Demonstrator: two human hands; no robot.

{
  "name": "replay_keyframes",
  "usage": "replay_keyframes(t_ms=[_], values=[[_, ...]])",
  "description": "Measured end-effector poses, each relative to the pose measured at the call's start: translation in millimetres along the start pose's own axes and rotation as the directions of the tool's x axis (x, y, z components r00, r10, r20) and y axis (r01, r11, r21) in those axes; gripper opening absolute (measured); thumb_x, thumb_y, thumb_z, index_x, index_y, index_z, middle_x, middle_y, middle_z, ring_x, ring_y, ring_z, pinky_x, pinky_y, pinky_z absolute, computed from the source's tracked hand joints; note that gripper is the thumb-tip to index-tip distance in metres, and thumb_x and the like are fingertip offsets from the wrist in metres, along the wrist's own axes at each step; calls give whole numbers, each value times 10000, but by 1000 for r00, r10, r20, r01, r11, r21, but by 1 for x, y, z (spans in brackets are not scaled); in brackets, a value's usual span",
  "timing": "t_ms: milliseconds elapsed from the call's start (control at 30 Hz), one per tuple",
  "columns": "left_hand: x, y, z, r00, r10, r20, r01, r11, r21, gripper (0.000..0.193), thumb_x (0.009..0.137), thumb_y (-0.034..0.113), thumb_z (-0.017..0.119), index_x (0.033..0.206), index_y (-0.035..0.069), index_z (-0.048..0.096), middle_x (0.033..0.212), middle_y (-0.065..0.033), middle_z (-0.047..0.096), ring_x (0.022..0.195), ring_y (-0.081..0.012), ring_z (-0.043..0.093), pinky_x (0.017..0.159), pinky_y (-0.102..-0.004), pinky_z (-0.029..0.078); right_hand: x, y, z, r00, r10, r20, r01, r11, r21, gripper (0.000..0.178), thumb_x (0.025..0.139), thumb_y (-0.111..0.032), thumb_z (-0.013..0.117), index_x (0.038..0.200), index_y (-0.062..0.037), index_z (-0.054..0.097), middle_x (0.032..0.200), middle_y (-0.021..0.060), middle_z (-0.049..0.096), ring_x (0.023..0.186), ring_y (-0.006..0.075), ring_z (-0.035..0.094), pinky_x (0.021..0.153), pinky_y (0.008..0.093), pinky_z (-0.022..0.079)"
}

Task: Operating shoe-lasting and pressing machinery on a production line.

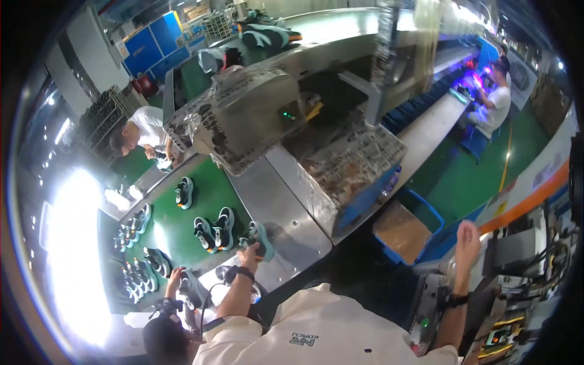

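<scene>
My left hand [248,258], with a dark band at its wrist, is closed round a sneaker [263,242] with a dark upper and pale teal sole. The sneaker is over the corner where the green belt [204,182] meets a metal plate [298,234]. Off to the right, my right hand [467,243] is raised with its fingers pointing up, and I see nothing in it. It is nearest to the machine with the orange-edged panel [511,210]. A pair of similar sneakers [214,232] stands on the belt just left of my left hand.
Several more sneakers [139,277] stand in rows on the belt. A dark-haired co-worker [164,337] is close at my left, one hand near a shoe [193,289]. A wrapped machine [243,118] stands ahead. A blue-framed cart [404,234] is at right. Other people sit farther off.
</scene>
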State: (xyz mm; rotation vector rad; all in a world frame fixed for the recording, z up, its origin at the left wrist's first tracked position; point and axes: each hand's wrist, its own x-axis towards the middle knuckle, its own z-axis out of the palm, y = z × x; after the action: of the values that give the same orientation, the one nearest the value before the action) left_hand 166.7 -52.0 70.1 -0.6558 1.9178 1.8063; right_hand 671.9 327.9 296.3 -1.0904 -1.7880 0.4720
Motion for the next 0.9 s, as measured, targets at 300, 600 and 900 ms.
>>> replay_keyframes(t_ms=[300, 600, 900], values=[[141, -14, 16, 853, 521, 1, -381, 622, 684, 767, 730, 239, 783, 1348, -9, 402, 1242, -284, 566, 1084, -458, 601, 948, -490, 487, 263, -289, 197, 782, -501, 371, 549, 836, -29, 204, 924, -108, 624, 1112, -40, 666, 1098, 38, 687, 1000, 126, 601, 822, 284, 474], [159, 57, 3, 927, 304, -220, -116, 789, 603, 693, 749, 221, 747, 1353, 30, 465, 1085, -247, 674, 1017, -420, 649, 891, -463, 510, 454, -413, 447, 440, -444, 781, 678, 734, 35, 534, 1027, -378, 476, 1407, -2, 483, 1430, 149, 513, 1343, 235, 458, 1143, 352, 302], [184, 65, -40, 913, 343, -220, -161, 799, 580, 674, 777, 236, 743, 1349, 16, 463, 1106, -272, 663, 1027, -431, 649, 890, -458, 511, 458, -445, 579, 246, -309, 919, 599, 793, 107, 597, 992, -458, 498, 1384, -7, 501, 1385, 125, 518, 1289, 213, 464, 1102, 338, 323]])
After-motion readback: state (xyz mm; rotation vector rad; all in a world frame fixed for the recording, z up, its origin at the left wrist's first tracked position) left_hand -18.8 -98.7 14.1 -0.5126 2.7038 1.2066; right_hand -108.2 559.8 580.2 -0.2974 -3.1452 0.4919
